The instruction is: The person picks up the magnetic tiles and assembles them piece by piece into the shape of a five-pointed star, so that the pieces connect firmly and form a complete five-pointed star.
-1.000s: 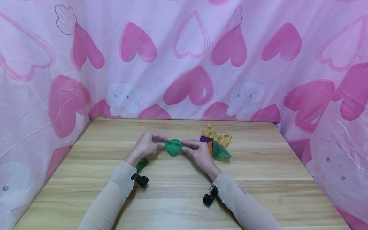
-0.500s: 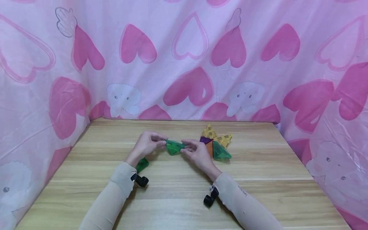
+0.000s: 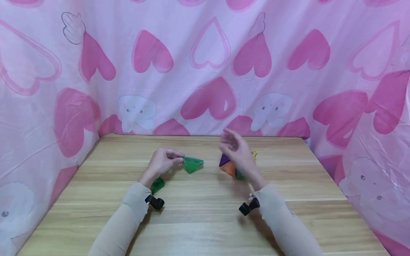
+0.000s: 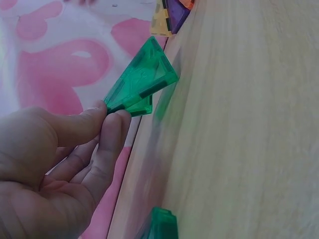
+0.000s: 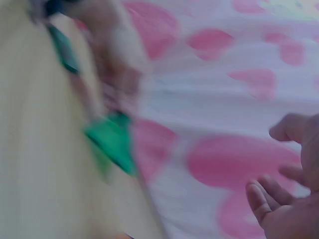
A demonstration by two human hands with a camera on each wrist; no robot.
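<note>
My left hand [image 3: 161, 162] pinches one corner of green triangular magnetic tiles [image 3: 192, 164] between thumb and fingers. In the left wrist view these green tiles [image 4: 139, 82] look like two triangles meeting at an angle, held above the table. My right hand [image 3: 239, 153] is raised over the coloured tile group, its fingers apart and holding nothing. Under and beside it show a purple tile [image 3: 224, 159], an orange tile [image 3: 228, 168], a bit of a yellow tile [image 3: 254, 154] and a green tile's edge [image 3: 239, 174]. The hand hides the rest of the group.
Another green piece [image 3: 158, 185] lies on the wooden table [image 3: 198, 213] beside my left wrist, partly hidden by it. A pink curtain with hearts [image 3: 208, 99] stands along the table's back and sides. Each wrist carries a small black camera.
My right hand has let go of the green tiles and moved right and up, over the coloured group. My left hand keeps holding the green tiles, which have tilted to a flatter-looking shape.
</note>
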